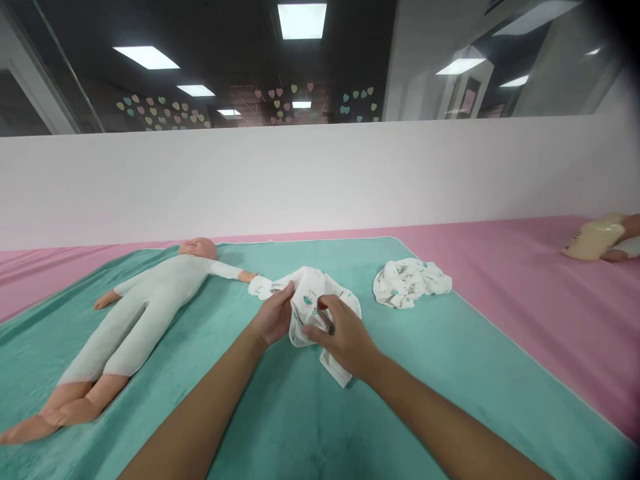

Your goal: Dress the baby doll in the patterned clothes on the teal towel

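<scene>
Both hands are at a white baby garment (pixel 305 300) with a small green print, held up over the middle of a teal towel (pixel 280 420). My left hand (pixel 276 313) grips its left side, thumb on top. My right hand (pixel 345 337) is closed on the cloth at the right, thumb and fingers bent toward each other. One sleeve-like end hangs down below my right hand; another part stretches left toward the doll's hand. A baby doll (pixel 155 287) in a white suit lies on its back to the left, head away from me.
A second crumpled printed garment (pixel 407 283) lies on the towel at the right. Pink cloth (pixel 525 287) surrounds the towel. At the far right edge is part of another doll (pixel 597 239). A white wall (pixel 320 180) with windows above stands behind.
</scene>
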The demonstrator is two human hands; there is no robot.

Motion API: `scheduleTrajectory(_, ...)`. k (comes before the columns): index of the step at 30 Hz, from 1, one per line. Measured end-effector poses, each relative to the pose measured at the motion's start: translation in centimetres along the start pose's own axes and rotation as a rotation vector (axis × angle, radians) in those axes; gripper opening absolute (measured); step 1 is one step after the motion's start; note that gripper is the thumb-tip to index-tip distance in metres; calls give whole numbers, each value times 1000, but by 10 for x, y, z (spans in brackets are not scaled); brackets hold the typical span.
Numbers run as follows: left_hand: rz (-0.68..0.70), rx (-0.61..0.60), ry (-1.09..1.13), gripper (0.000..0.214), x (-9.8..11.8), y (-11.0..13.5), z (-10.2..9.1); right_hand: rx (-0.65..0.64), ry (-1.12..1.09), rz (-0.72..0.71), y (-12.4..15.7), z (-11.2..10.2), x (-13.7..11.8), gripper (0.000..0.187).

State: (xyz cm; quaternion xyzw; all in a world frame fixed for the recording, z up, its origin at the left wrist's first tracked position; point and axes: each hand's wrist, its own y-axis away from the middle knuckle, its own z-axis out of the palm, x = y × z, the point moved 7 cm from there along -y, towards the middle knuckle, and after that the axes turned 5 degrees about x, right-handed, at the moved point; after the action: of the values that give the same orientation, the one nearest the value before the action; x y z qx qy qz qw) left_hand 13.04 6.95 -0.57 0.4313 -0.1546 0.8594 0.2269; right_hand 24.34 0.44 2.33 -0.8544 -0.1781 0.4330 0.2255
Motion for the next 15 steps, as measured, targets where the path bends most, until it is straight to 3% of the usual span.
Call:
scheduleTrajectory(3, -11, -90, -85, 41, -6, 6, 22, -5, -34, 142, 3, 7, 9, 27)
scheduleTrajectory(7, 39, -148, -250, 33, 2, 9, 32, 47, -153, 197, -5, -9, 27, 20)
scheduleTrajectory(9, 159, -19, -421, 28, 13, 5, 19, 72, -264, 233, -11, -22, 33, 19)
scheduleTrajectory(13, 522, 445, -966, 19, 39, 5, -15, 56, -604, 380, -16, -43, 34, 25)
scheduleTrajectory(15, 624, 567, -1111, 15, 45, 11, -22, 29, -755, 444, -16, -51, 33, 26)
